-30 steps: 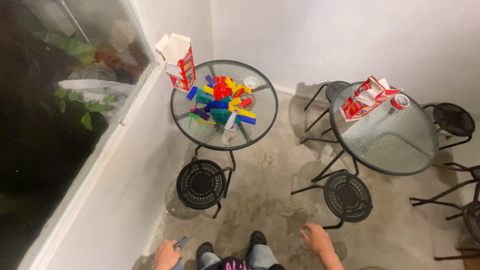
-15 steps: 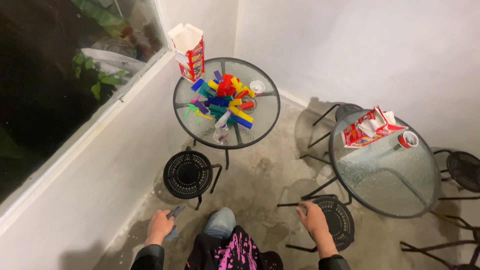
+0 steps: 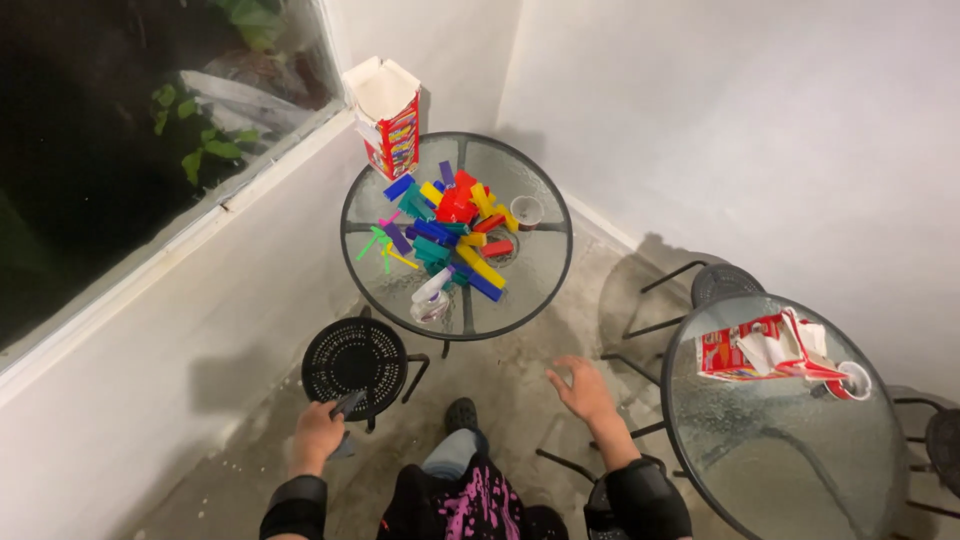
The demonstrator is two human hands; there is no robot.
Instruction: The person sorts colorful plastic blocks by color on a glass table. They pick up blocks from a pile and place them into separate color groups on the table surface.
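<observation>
My left hand [image 3: 318,434] is low at the left, closed around a small dark object [image 3: 347,403] next to a black perforated stool [image 3: 356,356]. Open in the air with its fingers spread, my right hand [image 3: 581,388] holds nothing and hovers over the concrete floor between two tables. Ahead stands a round glass table [image 3: 545,280] with a heap of coloured wooden blocks [image 3: 450,230] on it, an open carton [image 3: 385,117] at its far edge and a small cup [image 3: 527,211].
A second round glass table [image 3: 780,450] at the right carries a torn red-and-white carton [image 3: 765,348] and a small cup [image 3: 855,380]. Black metal chairs [image 3: 725,283] stand by it. A white wall and dark window [image 3: 120,140] run along the left.
The view has moved closer to the block table and both hands have risen into the picture. My right hand has spread open further forward; the left stays closed on the dark object.
</observation>
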